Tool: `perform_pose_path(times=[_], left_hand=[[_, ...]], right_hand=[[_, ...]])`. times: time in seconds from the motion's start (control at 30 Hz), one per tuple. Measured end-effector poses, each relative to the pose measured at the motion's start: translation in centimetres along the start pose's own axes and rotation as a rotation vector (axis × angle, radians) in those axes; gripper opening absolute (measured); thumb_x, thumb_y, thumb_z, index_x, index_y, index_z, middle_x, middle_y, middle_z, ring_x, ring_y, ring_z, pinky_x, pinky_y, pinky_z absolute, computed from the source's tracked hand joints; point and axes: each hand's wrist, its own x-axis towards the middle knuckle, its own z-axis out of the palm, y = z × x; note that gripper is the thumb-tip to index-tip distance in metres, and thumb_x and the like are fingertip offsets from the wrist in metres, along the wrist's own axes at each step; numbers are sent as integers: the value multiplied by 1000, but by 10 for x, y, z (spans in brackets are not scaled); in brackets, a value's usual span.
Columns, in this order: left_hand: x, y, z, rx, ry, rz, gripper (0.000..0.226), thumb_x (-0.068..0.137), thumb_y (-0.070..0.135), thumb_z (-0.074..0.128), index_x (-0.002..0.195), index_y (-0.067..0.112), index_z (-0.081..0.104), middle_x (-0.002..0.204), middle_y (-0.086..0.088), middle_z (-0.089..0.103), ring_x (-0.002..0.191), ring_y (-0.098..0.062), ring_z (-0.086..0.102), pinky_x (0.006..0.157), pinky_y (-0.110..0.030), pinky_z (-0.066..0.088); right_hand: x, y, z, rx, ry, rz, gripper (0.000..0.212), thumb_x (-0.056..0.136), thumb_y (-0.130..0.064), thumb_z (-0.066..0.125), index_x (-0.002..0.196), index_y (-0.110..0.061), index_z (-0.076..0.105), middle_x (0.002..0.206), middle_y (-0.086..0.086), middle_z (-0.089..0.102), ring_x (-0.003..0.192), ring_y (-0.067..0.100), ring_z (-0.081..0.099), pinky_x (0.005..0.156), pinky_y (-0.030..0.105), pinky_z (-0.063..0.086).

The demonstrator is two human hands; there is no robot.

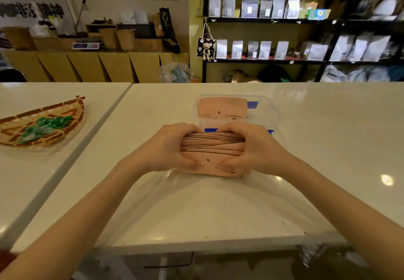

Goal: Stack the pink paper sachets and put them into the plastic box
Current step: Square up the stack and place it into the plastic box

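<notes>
Pink sachets (213,148) are gripped at both ends by left hand (172,146) and right hand (253,146). The box (269,113) lies just beyond, equally near both, the stack's long axis crosswise.

Woven tray (72,107) holding green candies (47,125), left table (54,92).

Both ends of the stack of pink paper sachets (213,148) vanish under the left hand (168,146) and right hand (255,146); its small print is unreadable. The clear plastic box (269,113) near wall is hidden behind them, right-hand shelves (349,28) blurred.
</notes>
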Motion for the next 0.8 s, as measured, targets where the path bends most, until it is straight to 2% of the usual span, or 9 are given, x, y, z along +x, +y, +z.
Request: perform_pose_path(times=[0.13, 0.23, 0.37, 0.43, 0.5, 0.57, 0.63, 0.73, 0.8], left_hand=[[4, -3, 9, -10, -48, -18, 51, 61, 28, 76, 107, 29, 53, 104, 6, 58, 92, -10, 53, 75, -19, 43], [5, -8, 12, -34, -64, -40, 49, 62, 30, 76, 103, 38, 49, 104, 11, 56, 93, -5, 52, 75, -14, 41], [1, -16, 15, -132, -60, -59, 53, 63, 27, 76, 108, 38, 48, 107, 15, 58, 98, -3, 54, 80, -14, 43], [-1, -18, 15, -193, -51, -85, 58, 64, 25, 76, 111, 37, 45, 105, 19, 56, 97, -3, 54, 77, -11, 44], [-4, -20, 15, -261, -48, -125, 64, 63, 24, 77, 113, 40, 39, 101, 26, 52, 93, 0, 55, 68, -7, 45], [-7, -22, 17, -338, -48, -156, 70, 63, 22, 78, 116, 40, 36, 102, 26, 51, 94, 0, 55, 68, -7, 46], [-11, -23, 21, -414, -55, -170, 75, 63, 18, 78, 121, 38, 33, 108, 23, 51, 100, -2, 54, 76, -10, 46], [-15, -22, 28, -509, -61, -178, 88, 62, 13, 77, 129, 36, 25, 113, 23, 50, 103, 0, 54, 78, -7, 46], [-16, -23, 33, -576, -20, -197, 91, 64, 8, 76, 132, 35, 23, 112, 21, 52, 101, 0, 57, 76, -7, 48]], right_hand=[[-3, 7, 2, 34, -20, 48, 54, 61, -27, 79, 109, -27, 55, 105, -11, 57, 99, 9, 54, 85, 28, 51], [-5, 12, 3, 47, -24, 65, 55, 62, -28, 79, 110, -30, 53, 104, -16, 54, 97, 6, 54, 83, 21, 49], [-10, 21, 3, 153, 2, 118, 59, 61, -27, 80, 109, -37, 47, 98, -29, 47, 92, -2, 52, 74, 11, 45], [-14, 27, 3, 238, 31, 147, 64, 58, -26, 82, 111, -38, 47, 103, -28, 48, 97, 1, 53, 78, 14, 47], [-18, 33, 3, 327, 39, 182, 72, 55, -27, 83, 115, -37, 47, 112, -18, 54, 104, 9, 55, 85, 23, 51], [-21, 38, 4, 410, 23, 199, 81, 51, -26, 84, 121, -36, 44, 120, -10, 56, 109, 12, 56, 89, 31, 52], [-24, 40, 6, 482, 12, 210, 87, 53, -20, 84, 126, -35, 40, 122, -9, 56, 110, 10, 56, 88, 28, 52], [-26, 38, 13, 595, 18, 234, 90, 58, -6, 81, 131, -31, 36, 117, -13, 55, 102, 3, 58, 74, 15, 53], [-27, 39, 18, 674, 37, 265, 92, 58, -1, 80, 132, -30, 34, 118, -11, 55, 102, 7, 60, 77, 21, 55]])
